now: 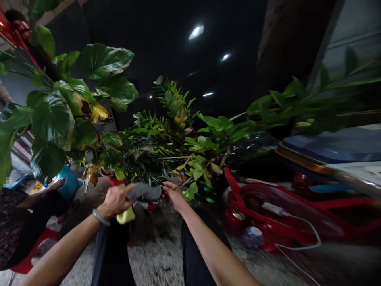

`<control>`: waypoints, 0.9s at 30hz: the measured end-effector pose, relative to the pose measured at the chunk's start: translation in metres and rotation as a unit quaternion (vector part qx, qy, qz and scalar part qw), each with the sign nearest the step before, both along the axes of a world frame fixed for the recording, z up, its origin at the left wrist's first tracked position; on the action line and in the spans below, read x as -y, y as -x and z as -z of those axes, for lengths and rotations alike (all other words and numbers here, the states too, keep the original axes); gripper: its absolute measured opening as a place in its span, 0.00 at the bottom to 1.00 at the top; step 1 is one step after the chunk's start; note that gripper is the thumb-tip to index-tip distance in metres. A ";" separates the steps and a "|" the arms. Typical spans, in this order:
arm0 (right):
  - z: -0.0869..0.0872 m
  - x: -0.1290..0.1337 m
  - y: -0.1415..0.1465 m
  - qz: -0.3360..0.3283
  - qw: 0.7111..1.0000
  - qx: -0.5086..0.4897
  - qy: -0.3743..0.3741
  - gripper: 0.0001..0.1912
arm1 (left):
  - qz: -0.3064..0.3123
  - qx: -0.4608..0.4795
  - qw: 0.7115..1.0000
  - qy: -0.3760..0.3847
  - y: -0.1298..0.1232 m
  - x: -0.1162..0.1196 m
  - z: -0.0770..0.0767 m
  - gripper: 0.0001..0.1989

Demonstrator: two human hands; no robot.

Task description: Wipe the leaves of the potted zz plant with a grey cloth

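Observation:
A grey cloth-like item point(145, 192) stretches between my two hands at the lower middle of the head view. Wrapped round its left end is my left hand point(116, 198), with a grey band on the wrist. My right hand point(174, 194) pinches the item's right end with closed fingers. Something pale yellow point(126, 215) hangs just below my left hand; whether my fingers hold it is hard to tell. The item's exact kind is unclear in the blur.
Leafy potted plants point(169, 139) stand before me. At the right are a red chair-like frame point(238, 194), a white cable point(315, 234) and a jar point(252, 237). Another person's dark-clothed leg point(44, 210) is at the left, beside a red stool point(32, 254).

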State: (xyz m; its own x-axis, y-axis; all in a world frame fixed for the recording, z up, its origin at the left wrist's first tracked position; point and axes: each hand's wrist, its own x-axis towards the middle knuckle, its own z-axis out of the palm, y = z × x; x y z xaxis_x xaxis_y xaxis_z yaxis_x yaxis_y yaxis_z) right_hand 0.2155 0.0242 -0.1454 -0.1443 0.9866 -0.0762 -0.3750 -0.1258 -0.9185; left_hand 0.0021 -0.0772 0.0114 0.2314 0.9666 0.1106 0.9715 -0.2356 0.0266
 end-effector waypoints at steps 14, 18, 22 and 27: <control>-0.003 0.003 0.002 0.007 1.000 0.004 -0.002 0.19 | -0.160 0.008 0.983 0.086 0.005 -0.002 0.017 0.28; -0.004 0.002 -0.007 0.014 1.000 0.008 0.001 0.19 | -0.081 0.020 0.988 0.130 0.010 0.022 0.021 0.26; -0.003 0.000 -0.009 0.015 1.000 0.001 0.003 0.21 | -0.236 0.091 0.965 -0.070 0.039 0.000 -0.027 0.28; -0.003 0.000 -0.004 0.014 1.000 -0.001 0.000 0.21 | -0.259 0.056 0.964 -0.018 0.031 -0.021 -0.013 0.29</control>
